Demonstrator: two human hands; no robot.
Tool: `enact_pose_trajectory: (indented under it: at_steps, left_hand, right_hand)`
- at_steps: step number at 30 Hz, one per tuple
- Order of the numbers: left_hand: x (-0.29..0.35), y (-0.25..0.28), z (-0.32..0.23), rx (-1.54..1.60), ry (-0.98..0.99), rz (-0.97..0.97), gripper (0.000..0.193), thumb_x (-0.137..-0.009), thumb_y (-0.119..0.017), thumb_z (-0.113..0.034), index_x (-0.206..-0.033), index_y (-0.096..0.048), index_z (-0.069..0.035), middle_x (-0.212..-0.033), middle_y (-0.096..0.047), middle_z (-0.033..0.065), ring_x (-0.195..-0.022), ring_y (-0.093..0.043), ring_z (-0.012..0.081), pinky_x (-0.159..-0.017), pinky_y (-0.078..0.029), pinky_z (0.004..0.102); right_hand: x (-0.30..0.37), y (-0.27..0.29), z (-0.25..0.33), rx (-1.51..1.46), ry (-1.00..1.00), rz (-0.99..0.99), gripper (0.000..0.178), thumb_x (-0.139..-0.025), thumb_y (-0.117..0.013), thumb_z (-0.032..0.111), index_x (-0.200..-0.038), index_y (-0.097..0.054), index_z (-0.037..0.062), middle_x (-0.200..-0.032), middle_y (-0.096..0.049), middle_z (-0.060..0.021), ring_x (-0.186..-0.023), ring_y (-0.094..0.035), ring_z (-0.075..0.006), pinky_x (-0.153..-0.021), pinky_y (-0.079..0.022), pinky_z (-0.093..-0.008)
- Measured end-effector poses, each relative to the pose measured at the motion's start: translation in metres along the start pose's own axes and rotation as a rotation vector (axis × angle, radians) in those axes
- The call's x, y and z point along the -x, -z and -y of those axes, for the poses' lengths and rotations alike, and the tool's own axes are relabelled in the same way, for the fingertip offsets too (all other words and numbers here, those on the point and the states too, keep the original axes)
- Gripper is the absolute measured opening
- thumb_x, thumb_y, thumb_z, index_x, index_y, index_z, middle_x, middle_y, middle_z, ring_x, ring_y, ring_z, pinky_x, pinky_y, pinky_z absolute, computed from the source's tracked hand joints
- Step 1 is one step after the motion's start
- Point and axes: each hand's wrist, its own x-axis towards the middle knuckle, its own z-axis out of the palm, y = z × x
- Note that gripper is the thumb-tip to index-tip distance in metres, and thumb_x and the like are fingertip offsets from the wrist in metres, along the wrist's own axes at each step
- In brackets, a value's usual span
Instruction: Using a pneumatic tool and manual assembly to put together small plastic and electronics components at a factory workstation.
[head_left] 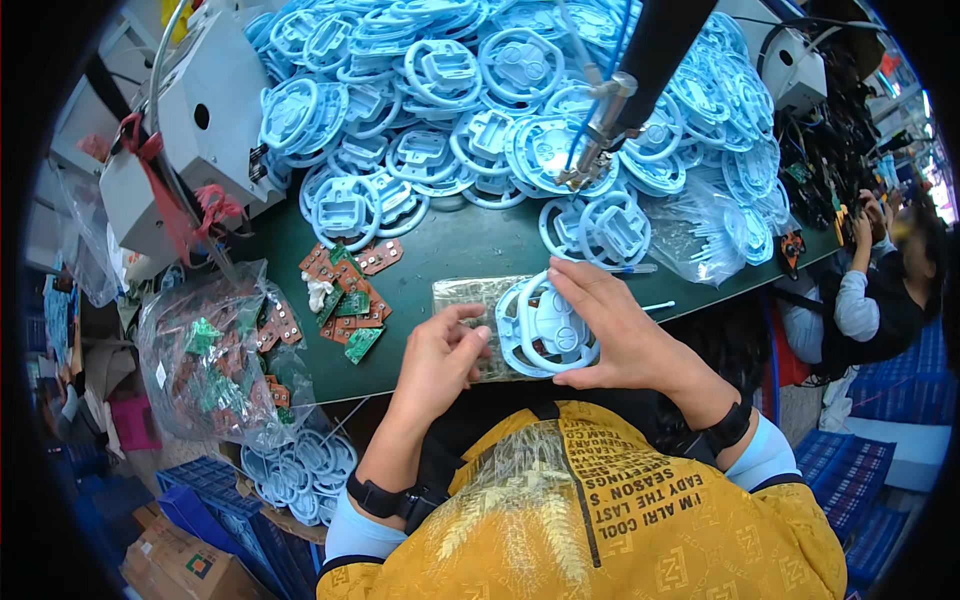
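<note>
Observed the right hand (pixel 625 332) with fingers spread around the right rim of a light-blue round plastic steering-wheel part (pixel 558 328), held over a pale rectangular block (pixel 462 294) near the front edge of a dark-green tabletop (pixel 455 240). Noted the left hand (pixel 436 362) just left of it, fingers loosely curled, partly open, nothing visibly held. Recorded brown and green flat circuit boards (pixel 354 305) farther left, and heaped light-blue plastic wheels (pixel 443 74) beyond.
</note>
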Motion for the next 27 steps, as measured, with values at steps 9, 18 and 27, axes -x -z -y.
enact_pose_trajectory:
  at_steps: [9,18,27]
  left_hand:
    - [-0.005,-0.005,0.019,0.275,0.059,0.194,0.039,-0.096,-0.057,-0.009,-0.131,-0.051,0.008,-0.082,-0.066,0.0094,-0.060,-0.066,0.0136,-0.051,-0.052,0.0226]
    - [-0.008,-0.006,0.020,0.320,0.061,0.216,0.038,-0.097,-0.054,-0.006,-0.131,-0.051,0.009,-0.082,-0.066,0.0093,-0.062,-0.067,0.0142,-0.054,-0.054,0.0232]
    - [-0.009,-0.006,0.018,0.313,0.068,0.205,0.037,-0.097,-0.053,-0.008,-0.129,-0.050,0.011,-0.075,-0.066,0.0088,-0.061,-0.066,0.0135,-0.054,-0.054,0.0242]
  right_hand:
    - [-0.017,-0.008,0.008,0.071,0.025,0.145,0.103,-0.061,-0.087,0.031,-0.144,-0.035,-0.0018,-0.150,-0.034,-0.0201,-0.136,-0.036,-0.0388,-0.111,-0.031,-0.0489]
    - [-0.021,-0.008,0.007,0.057,0.024,0.154,0.105,-0.060,-0.088,0.030,-0.144,-0.034,-0.0021,-0.151,-0.034,-0.0203,-0.136,-0.037,-0.0383,-0.110,-0.032,-0.0496]
    - [-0.023,-0.012,0.011,0.148,-0.015,0.236,0.109,-0.060,-0.089,0.034,-0.147,-0.032,-0.0010,-0.152,-0.032,-0.0205,-0.138,-0.035,-0.0392,-0.112,-0.030,-0.0498]
